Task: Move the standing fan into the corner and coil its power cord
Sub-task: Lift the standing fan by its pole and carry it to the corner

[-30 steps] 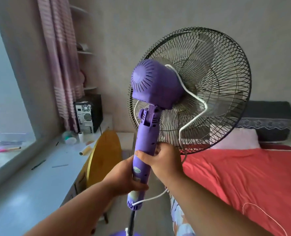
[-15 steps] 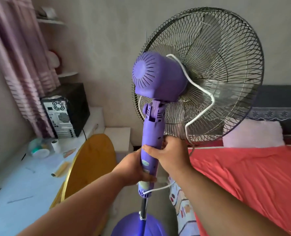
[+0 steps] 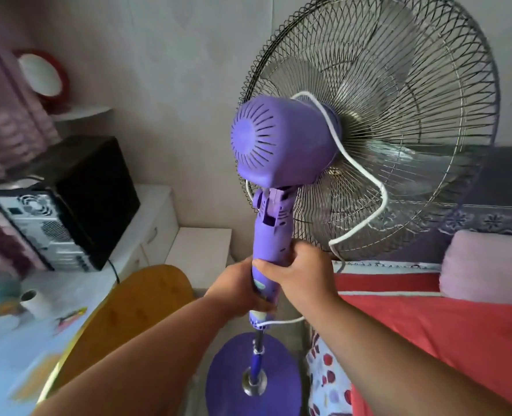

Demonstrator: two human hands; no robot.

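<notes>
The purple standing fan (image 3: 281, 145) stands upright right in front of me, its wire cage (image 3: 398, 121) facing the back wall and the bed. Its round purple base (image 3: 233, 373) shows below, between the desk and the bed. My left hand (image 3: 236, 291) grips the purple neck column from the left. My right hand (image 3: 299, 268) grips the same column just above it from the right. The white power cord (image 3: 365, 175) loops over the motor housing, hangs beside the cage and passes behind my right hand to the bottom of the column.
A white desk (image 3: 5, 349) on the left carries a black computer tower (image 3: 68, 202) and small items. A yellow round chair back (image 3: 134, 307) stands beside it. A white cabinet (image 3: 200, 253) sits in the corner. The red bed (image 3: 446, 325) with a pink pillow (image 3: 488, 268) fills the right.
The fan and I have moved forward toward the corner; the desk, tower and cabinet appear closer. The view has tilted down, so the fan's base now shows. Both hands keep their grip.
</notes>
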